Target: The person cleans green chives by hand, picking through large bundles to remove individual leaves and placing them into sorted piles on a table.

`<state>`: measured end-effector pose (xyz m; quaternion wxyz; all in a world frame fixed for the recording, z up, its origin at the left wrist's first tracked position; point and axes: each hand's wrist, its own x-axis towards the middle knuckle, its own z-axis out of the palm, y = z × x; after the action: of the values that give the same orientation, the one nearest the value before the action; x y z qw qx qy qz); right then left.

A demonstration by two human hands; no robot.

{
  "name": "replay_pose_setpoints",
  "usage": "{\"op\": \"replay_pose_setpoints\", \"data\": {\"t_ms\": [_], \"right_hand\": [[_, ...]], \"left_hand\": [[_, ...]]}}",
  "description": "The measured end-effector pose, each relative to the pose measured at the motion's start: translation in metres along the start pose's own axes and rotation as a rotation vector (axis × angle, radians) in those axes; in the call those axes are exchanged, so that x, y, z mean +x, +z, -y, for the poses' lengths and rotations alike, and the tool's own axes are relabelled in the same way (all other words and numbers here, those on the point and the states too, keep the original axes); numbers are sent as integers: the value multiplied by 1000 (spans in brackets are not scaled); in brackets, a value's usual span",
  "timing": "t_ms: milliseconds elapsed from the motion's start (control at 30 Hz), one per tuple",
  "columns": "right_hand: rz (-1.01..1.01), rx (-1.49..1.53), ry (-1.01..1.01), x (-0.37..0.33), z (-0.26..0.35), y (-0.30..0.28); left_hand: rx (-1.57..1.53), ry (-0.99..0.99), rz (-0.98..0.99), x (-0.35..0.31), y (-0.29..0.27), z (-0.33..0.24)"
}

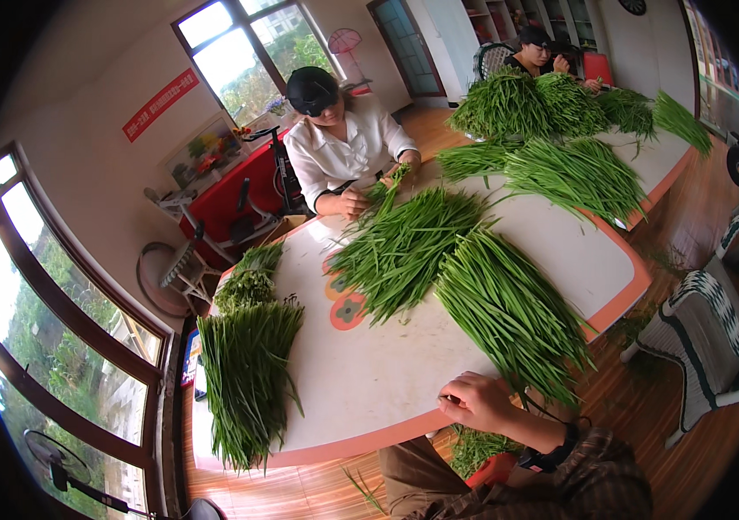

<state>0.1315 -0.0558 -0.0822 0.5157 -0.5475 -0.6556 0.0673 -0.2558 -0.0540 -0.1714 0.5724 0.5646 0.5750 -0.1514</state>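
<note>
My right hand (pixel 478 404) reaches in from the lower right and hovers at the near edge of the white table (pixel 369 373). Its fingers are curled into a pinch, with a small dark bit at the tips that I cannot make out. Just beyond it lies a thick bundle of long green garlic chives (pixel 512 312), its ends hanging over the edge. A looser heap of chives (pixel 408 247) spreads across the middle. At the table's left side rests another neat bundle (pixel 248 377), with a smaller bunch (pixel 246 286) behind it. My left hand is out of view.
Across the table a person in a white shirt (pixel 348 152) handles some chives. Another person (pixel 538 56) sits behind large piles of chives (pixel 525 108) at the far right. A woven chair (pixel 703 338) stands at the right. Green trimmings (pixel 482 451) lie below the near edge.
</note>
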Motion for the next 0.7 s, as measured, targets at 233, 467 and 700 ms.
{"op": "replay_pose_setpoints", "data": {"t_ms": [233,467,700], "right_hand": [[14,-60,86,-5,-3,-10],[34,-49,77,-5,-2,-10],[27,-61,56,-5,-4,-10]], "left_hand": [[13,12,38,14,-5,-16],[-14,-13,34,15,-5,-17],[-31,-26,30,16,-5,-17]]}}
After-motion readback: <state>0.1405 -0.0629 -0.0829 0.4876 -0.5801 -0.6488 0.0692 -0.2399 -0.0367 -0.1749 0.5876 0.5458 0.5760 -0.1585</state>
